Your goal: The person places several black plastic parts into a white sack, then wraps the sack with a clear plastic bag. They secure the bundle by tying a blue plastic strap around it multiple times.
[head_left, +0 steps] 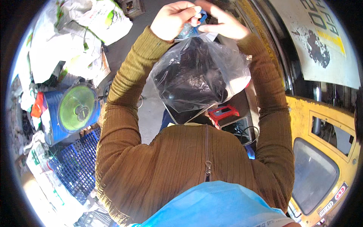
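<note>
Both arms reach to the top of the view. My left hand (pixel 174 19) is closed in a pinch on a narrow blue strip (pixel 203 16), which curves in a small loop beside its fingertips. My right hand (pixel 226 23) is just to the right of the strip, thumb and fingers stretched out, its upper fingers blurred. Below the hands is a clear plastic bag (pixel 162 81) with dark, black contents. Between the hands and the bag, a small crumpled bluish clear piece (pixel 186 31) shows. Whether the strip is joined to it I cannot tell.
White sacks (pixel 49 45) pile up at the left, above a green-grilled fan (pixel 78 108) and a blue plastic crate (pixel 77 162). A red stool (pixel 224 113) stands beyond my chest. Yellow machine panels (pixel 298 113) line the right side.
</note>
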`<move>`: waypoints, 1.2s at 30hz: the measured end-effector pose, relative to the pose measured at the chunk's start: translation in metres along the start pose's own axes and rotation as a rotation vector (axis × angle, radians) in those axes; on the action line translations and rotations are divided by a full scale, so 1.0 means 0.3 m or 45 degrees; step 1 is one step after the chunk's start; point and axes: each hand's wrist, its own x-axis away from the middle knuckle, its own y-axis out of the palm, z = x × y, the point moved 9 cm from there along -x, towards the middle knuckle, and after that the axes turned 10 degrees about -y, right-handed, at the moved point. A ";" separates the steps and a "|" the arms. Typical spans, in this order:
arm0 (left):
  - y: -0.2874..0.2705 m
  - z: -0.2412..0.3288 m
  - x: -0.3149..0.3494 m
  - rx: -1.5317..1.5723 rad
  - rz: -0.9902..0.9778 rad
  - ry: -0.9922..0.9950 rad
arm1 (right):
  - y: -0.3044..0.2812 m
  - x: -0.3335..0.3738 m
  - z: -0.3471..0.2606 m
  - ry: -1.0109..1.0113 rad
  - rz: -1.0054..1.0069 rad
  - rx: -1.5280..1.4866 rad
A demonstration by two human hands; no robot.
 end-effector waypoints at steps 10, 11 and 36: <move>-0.287 -0.122 -0.089 -0.140 -0.267 -0.039 | -0.529 0.123 0.050 0.982 -0.289 0.018; -0.316 -0.148 -0.086 -0.537 -0.189 -0.070 | -0.576 0.112 0.032 1.052 -0.441 0.142; -0.357 -0.365 0.014 -1.797 -0.288 0.182 | 0.574 -0.097 0.643 0.716 -1.097 0.021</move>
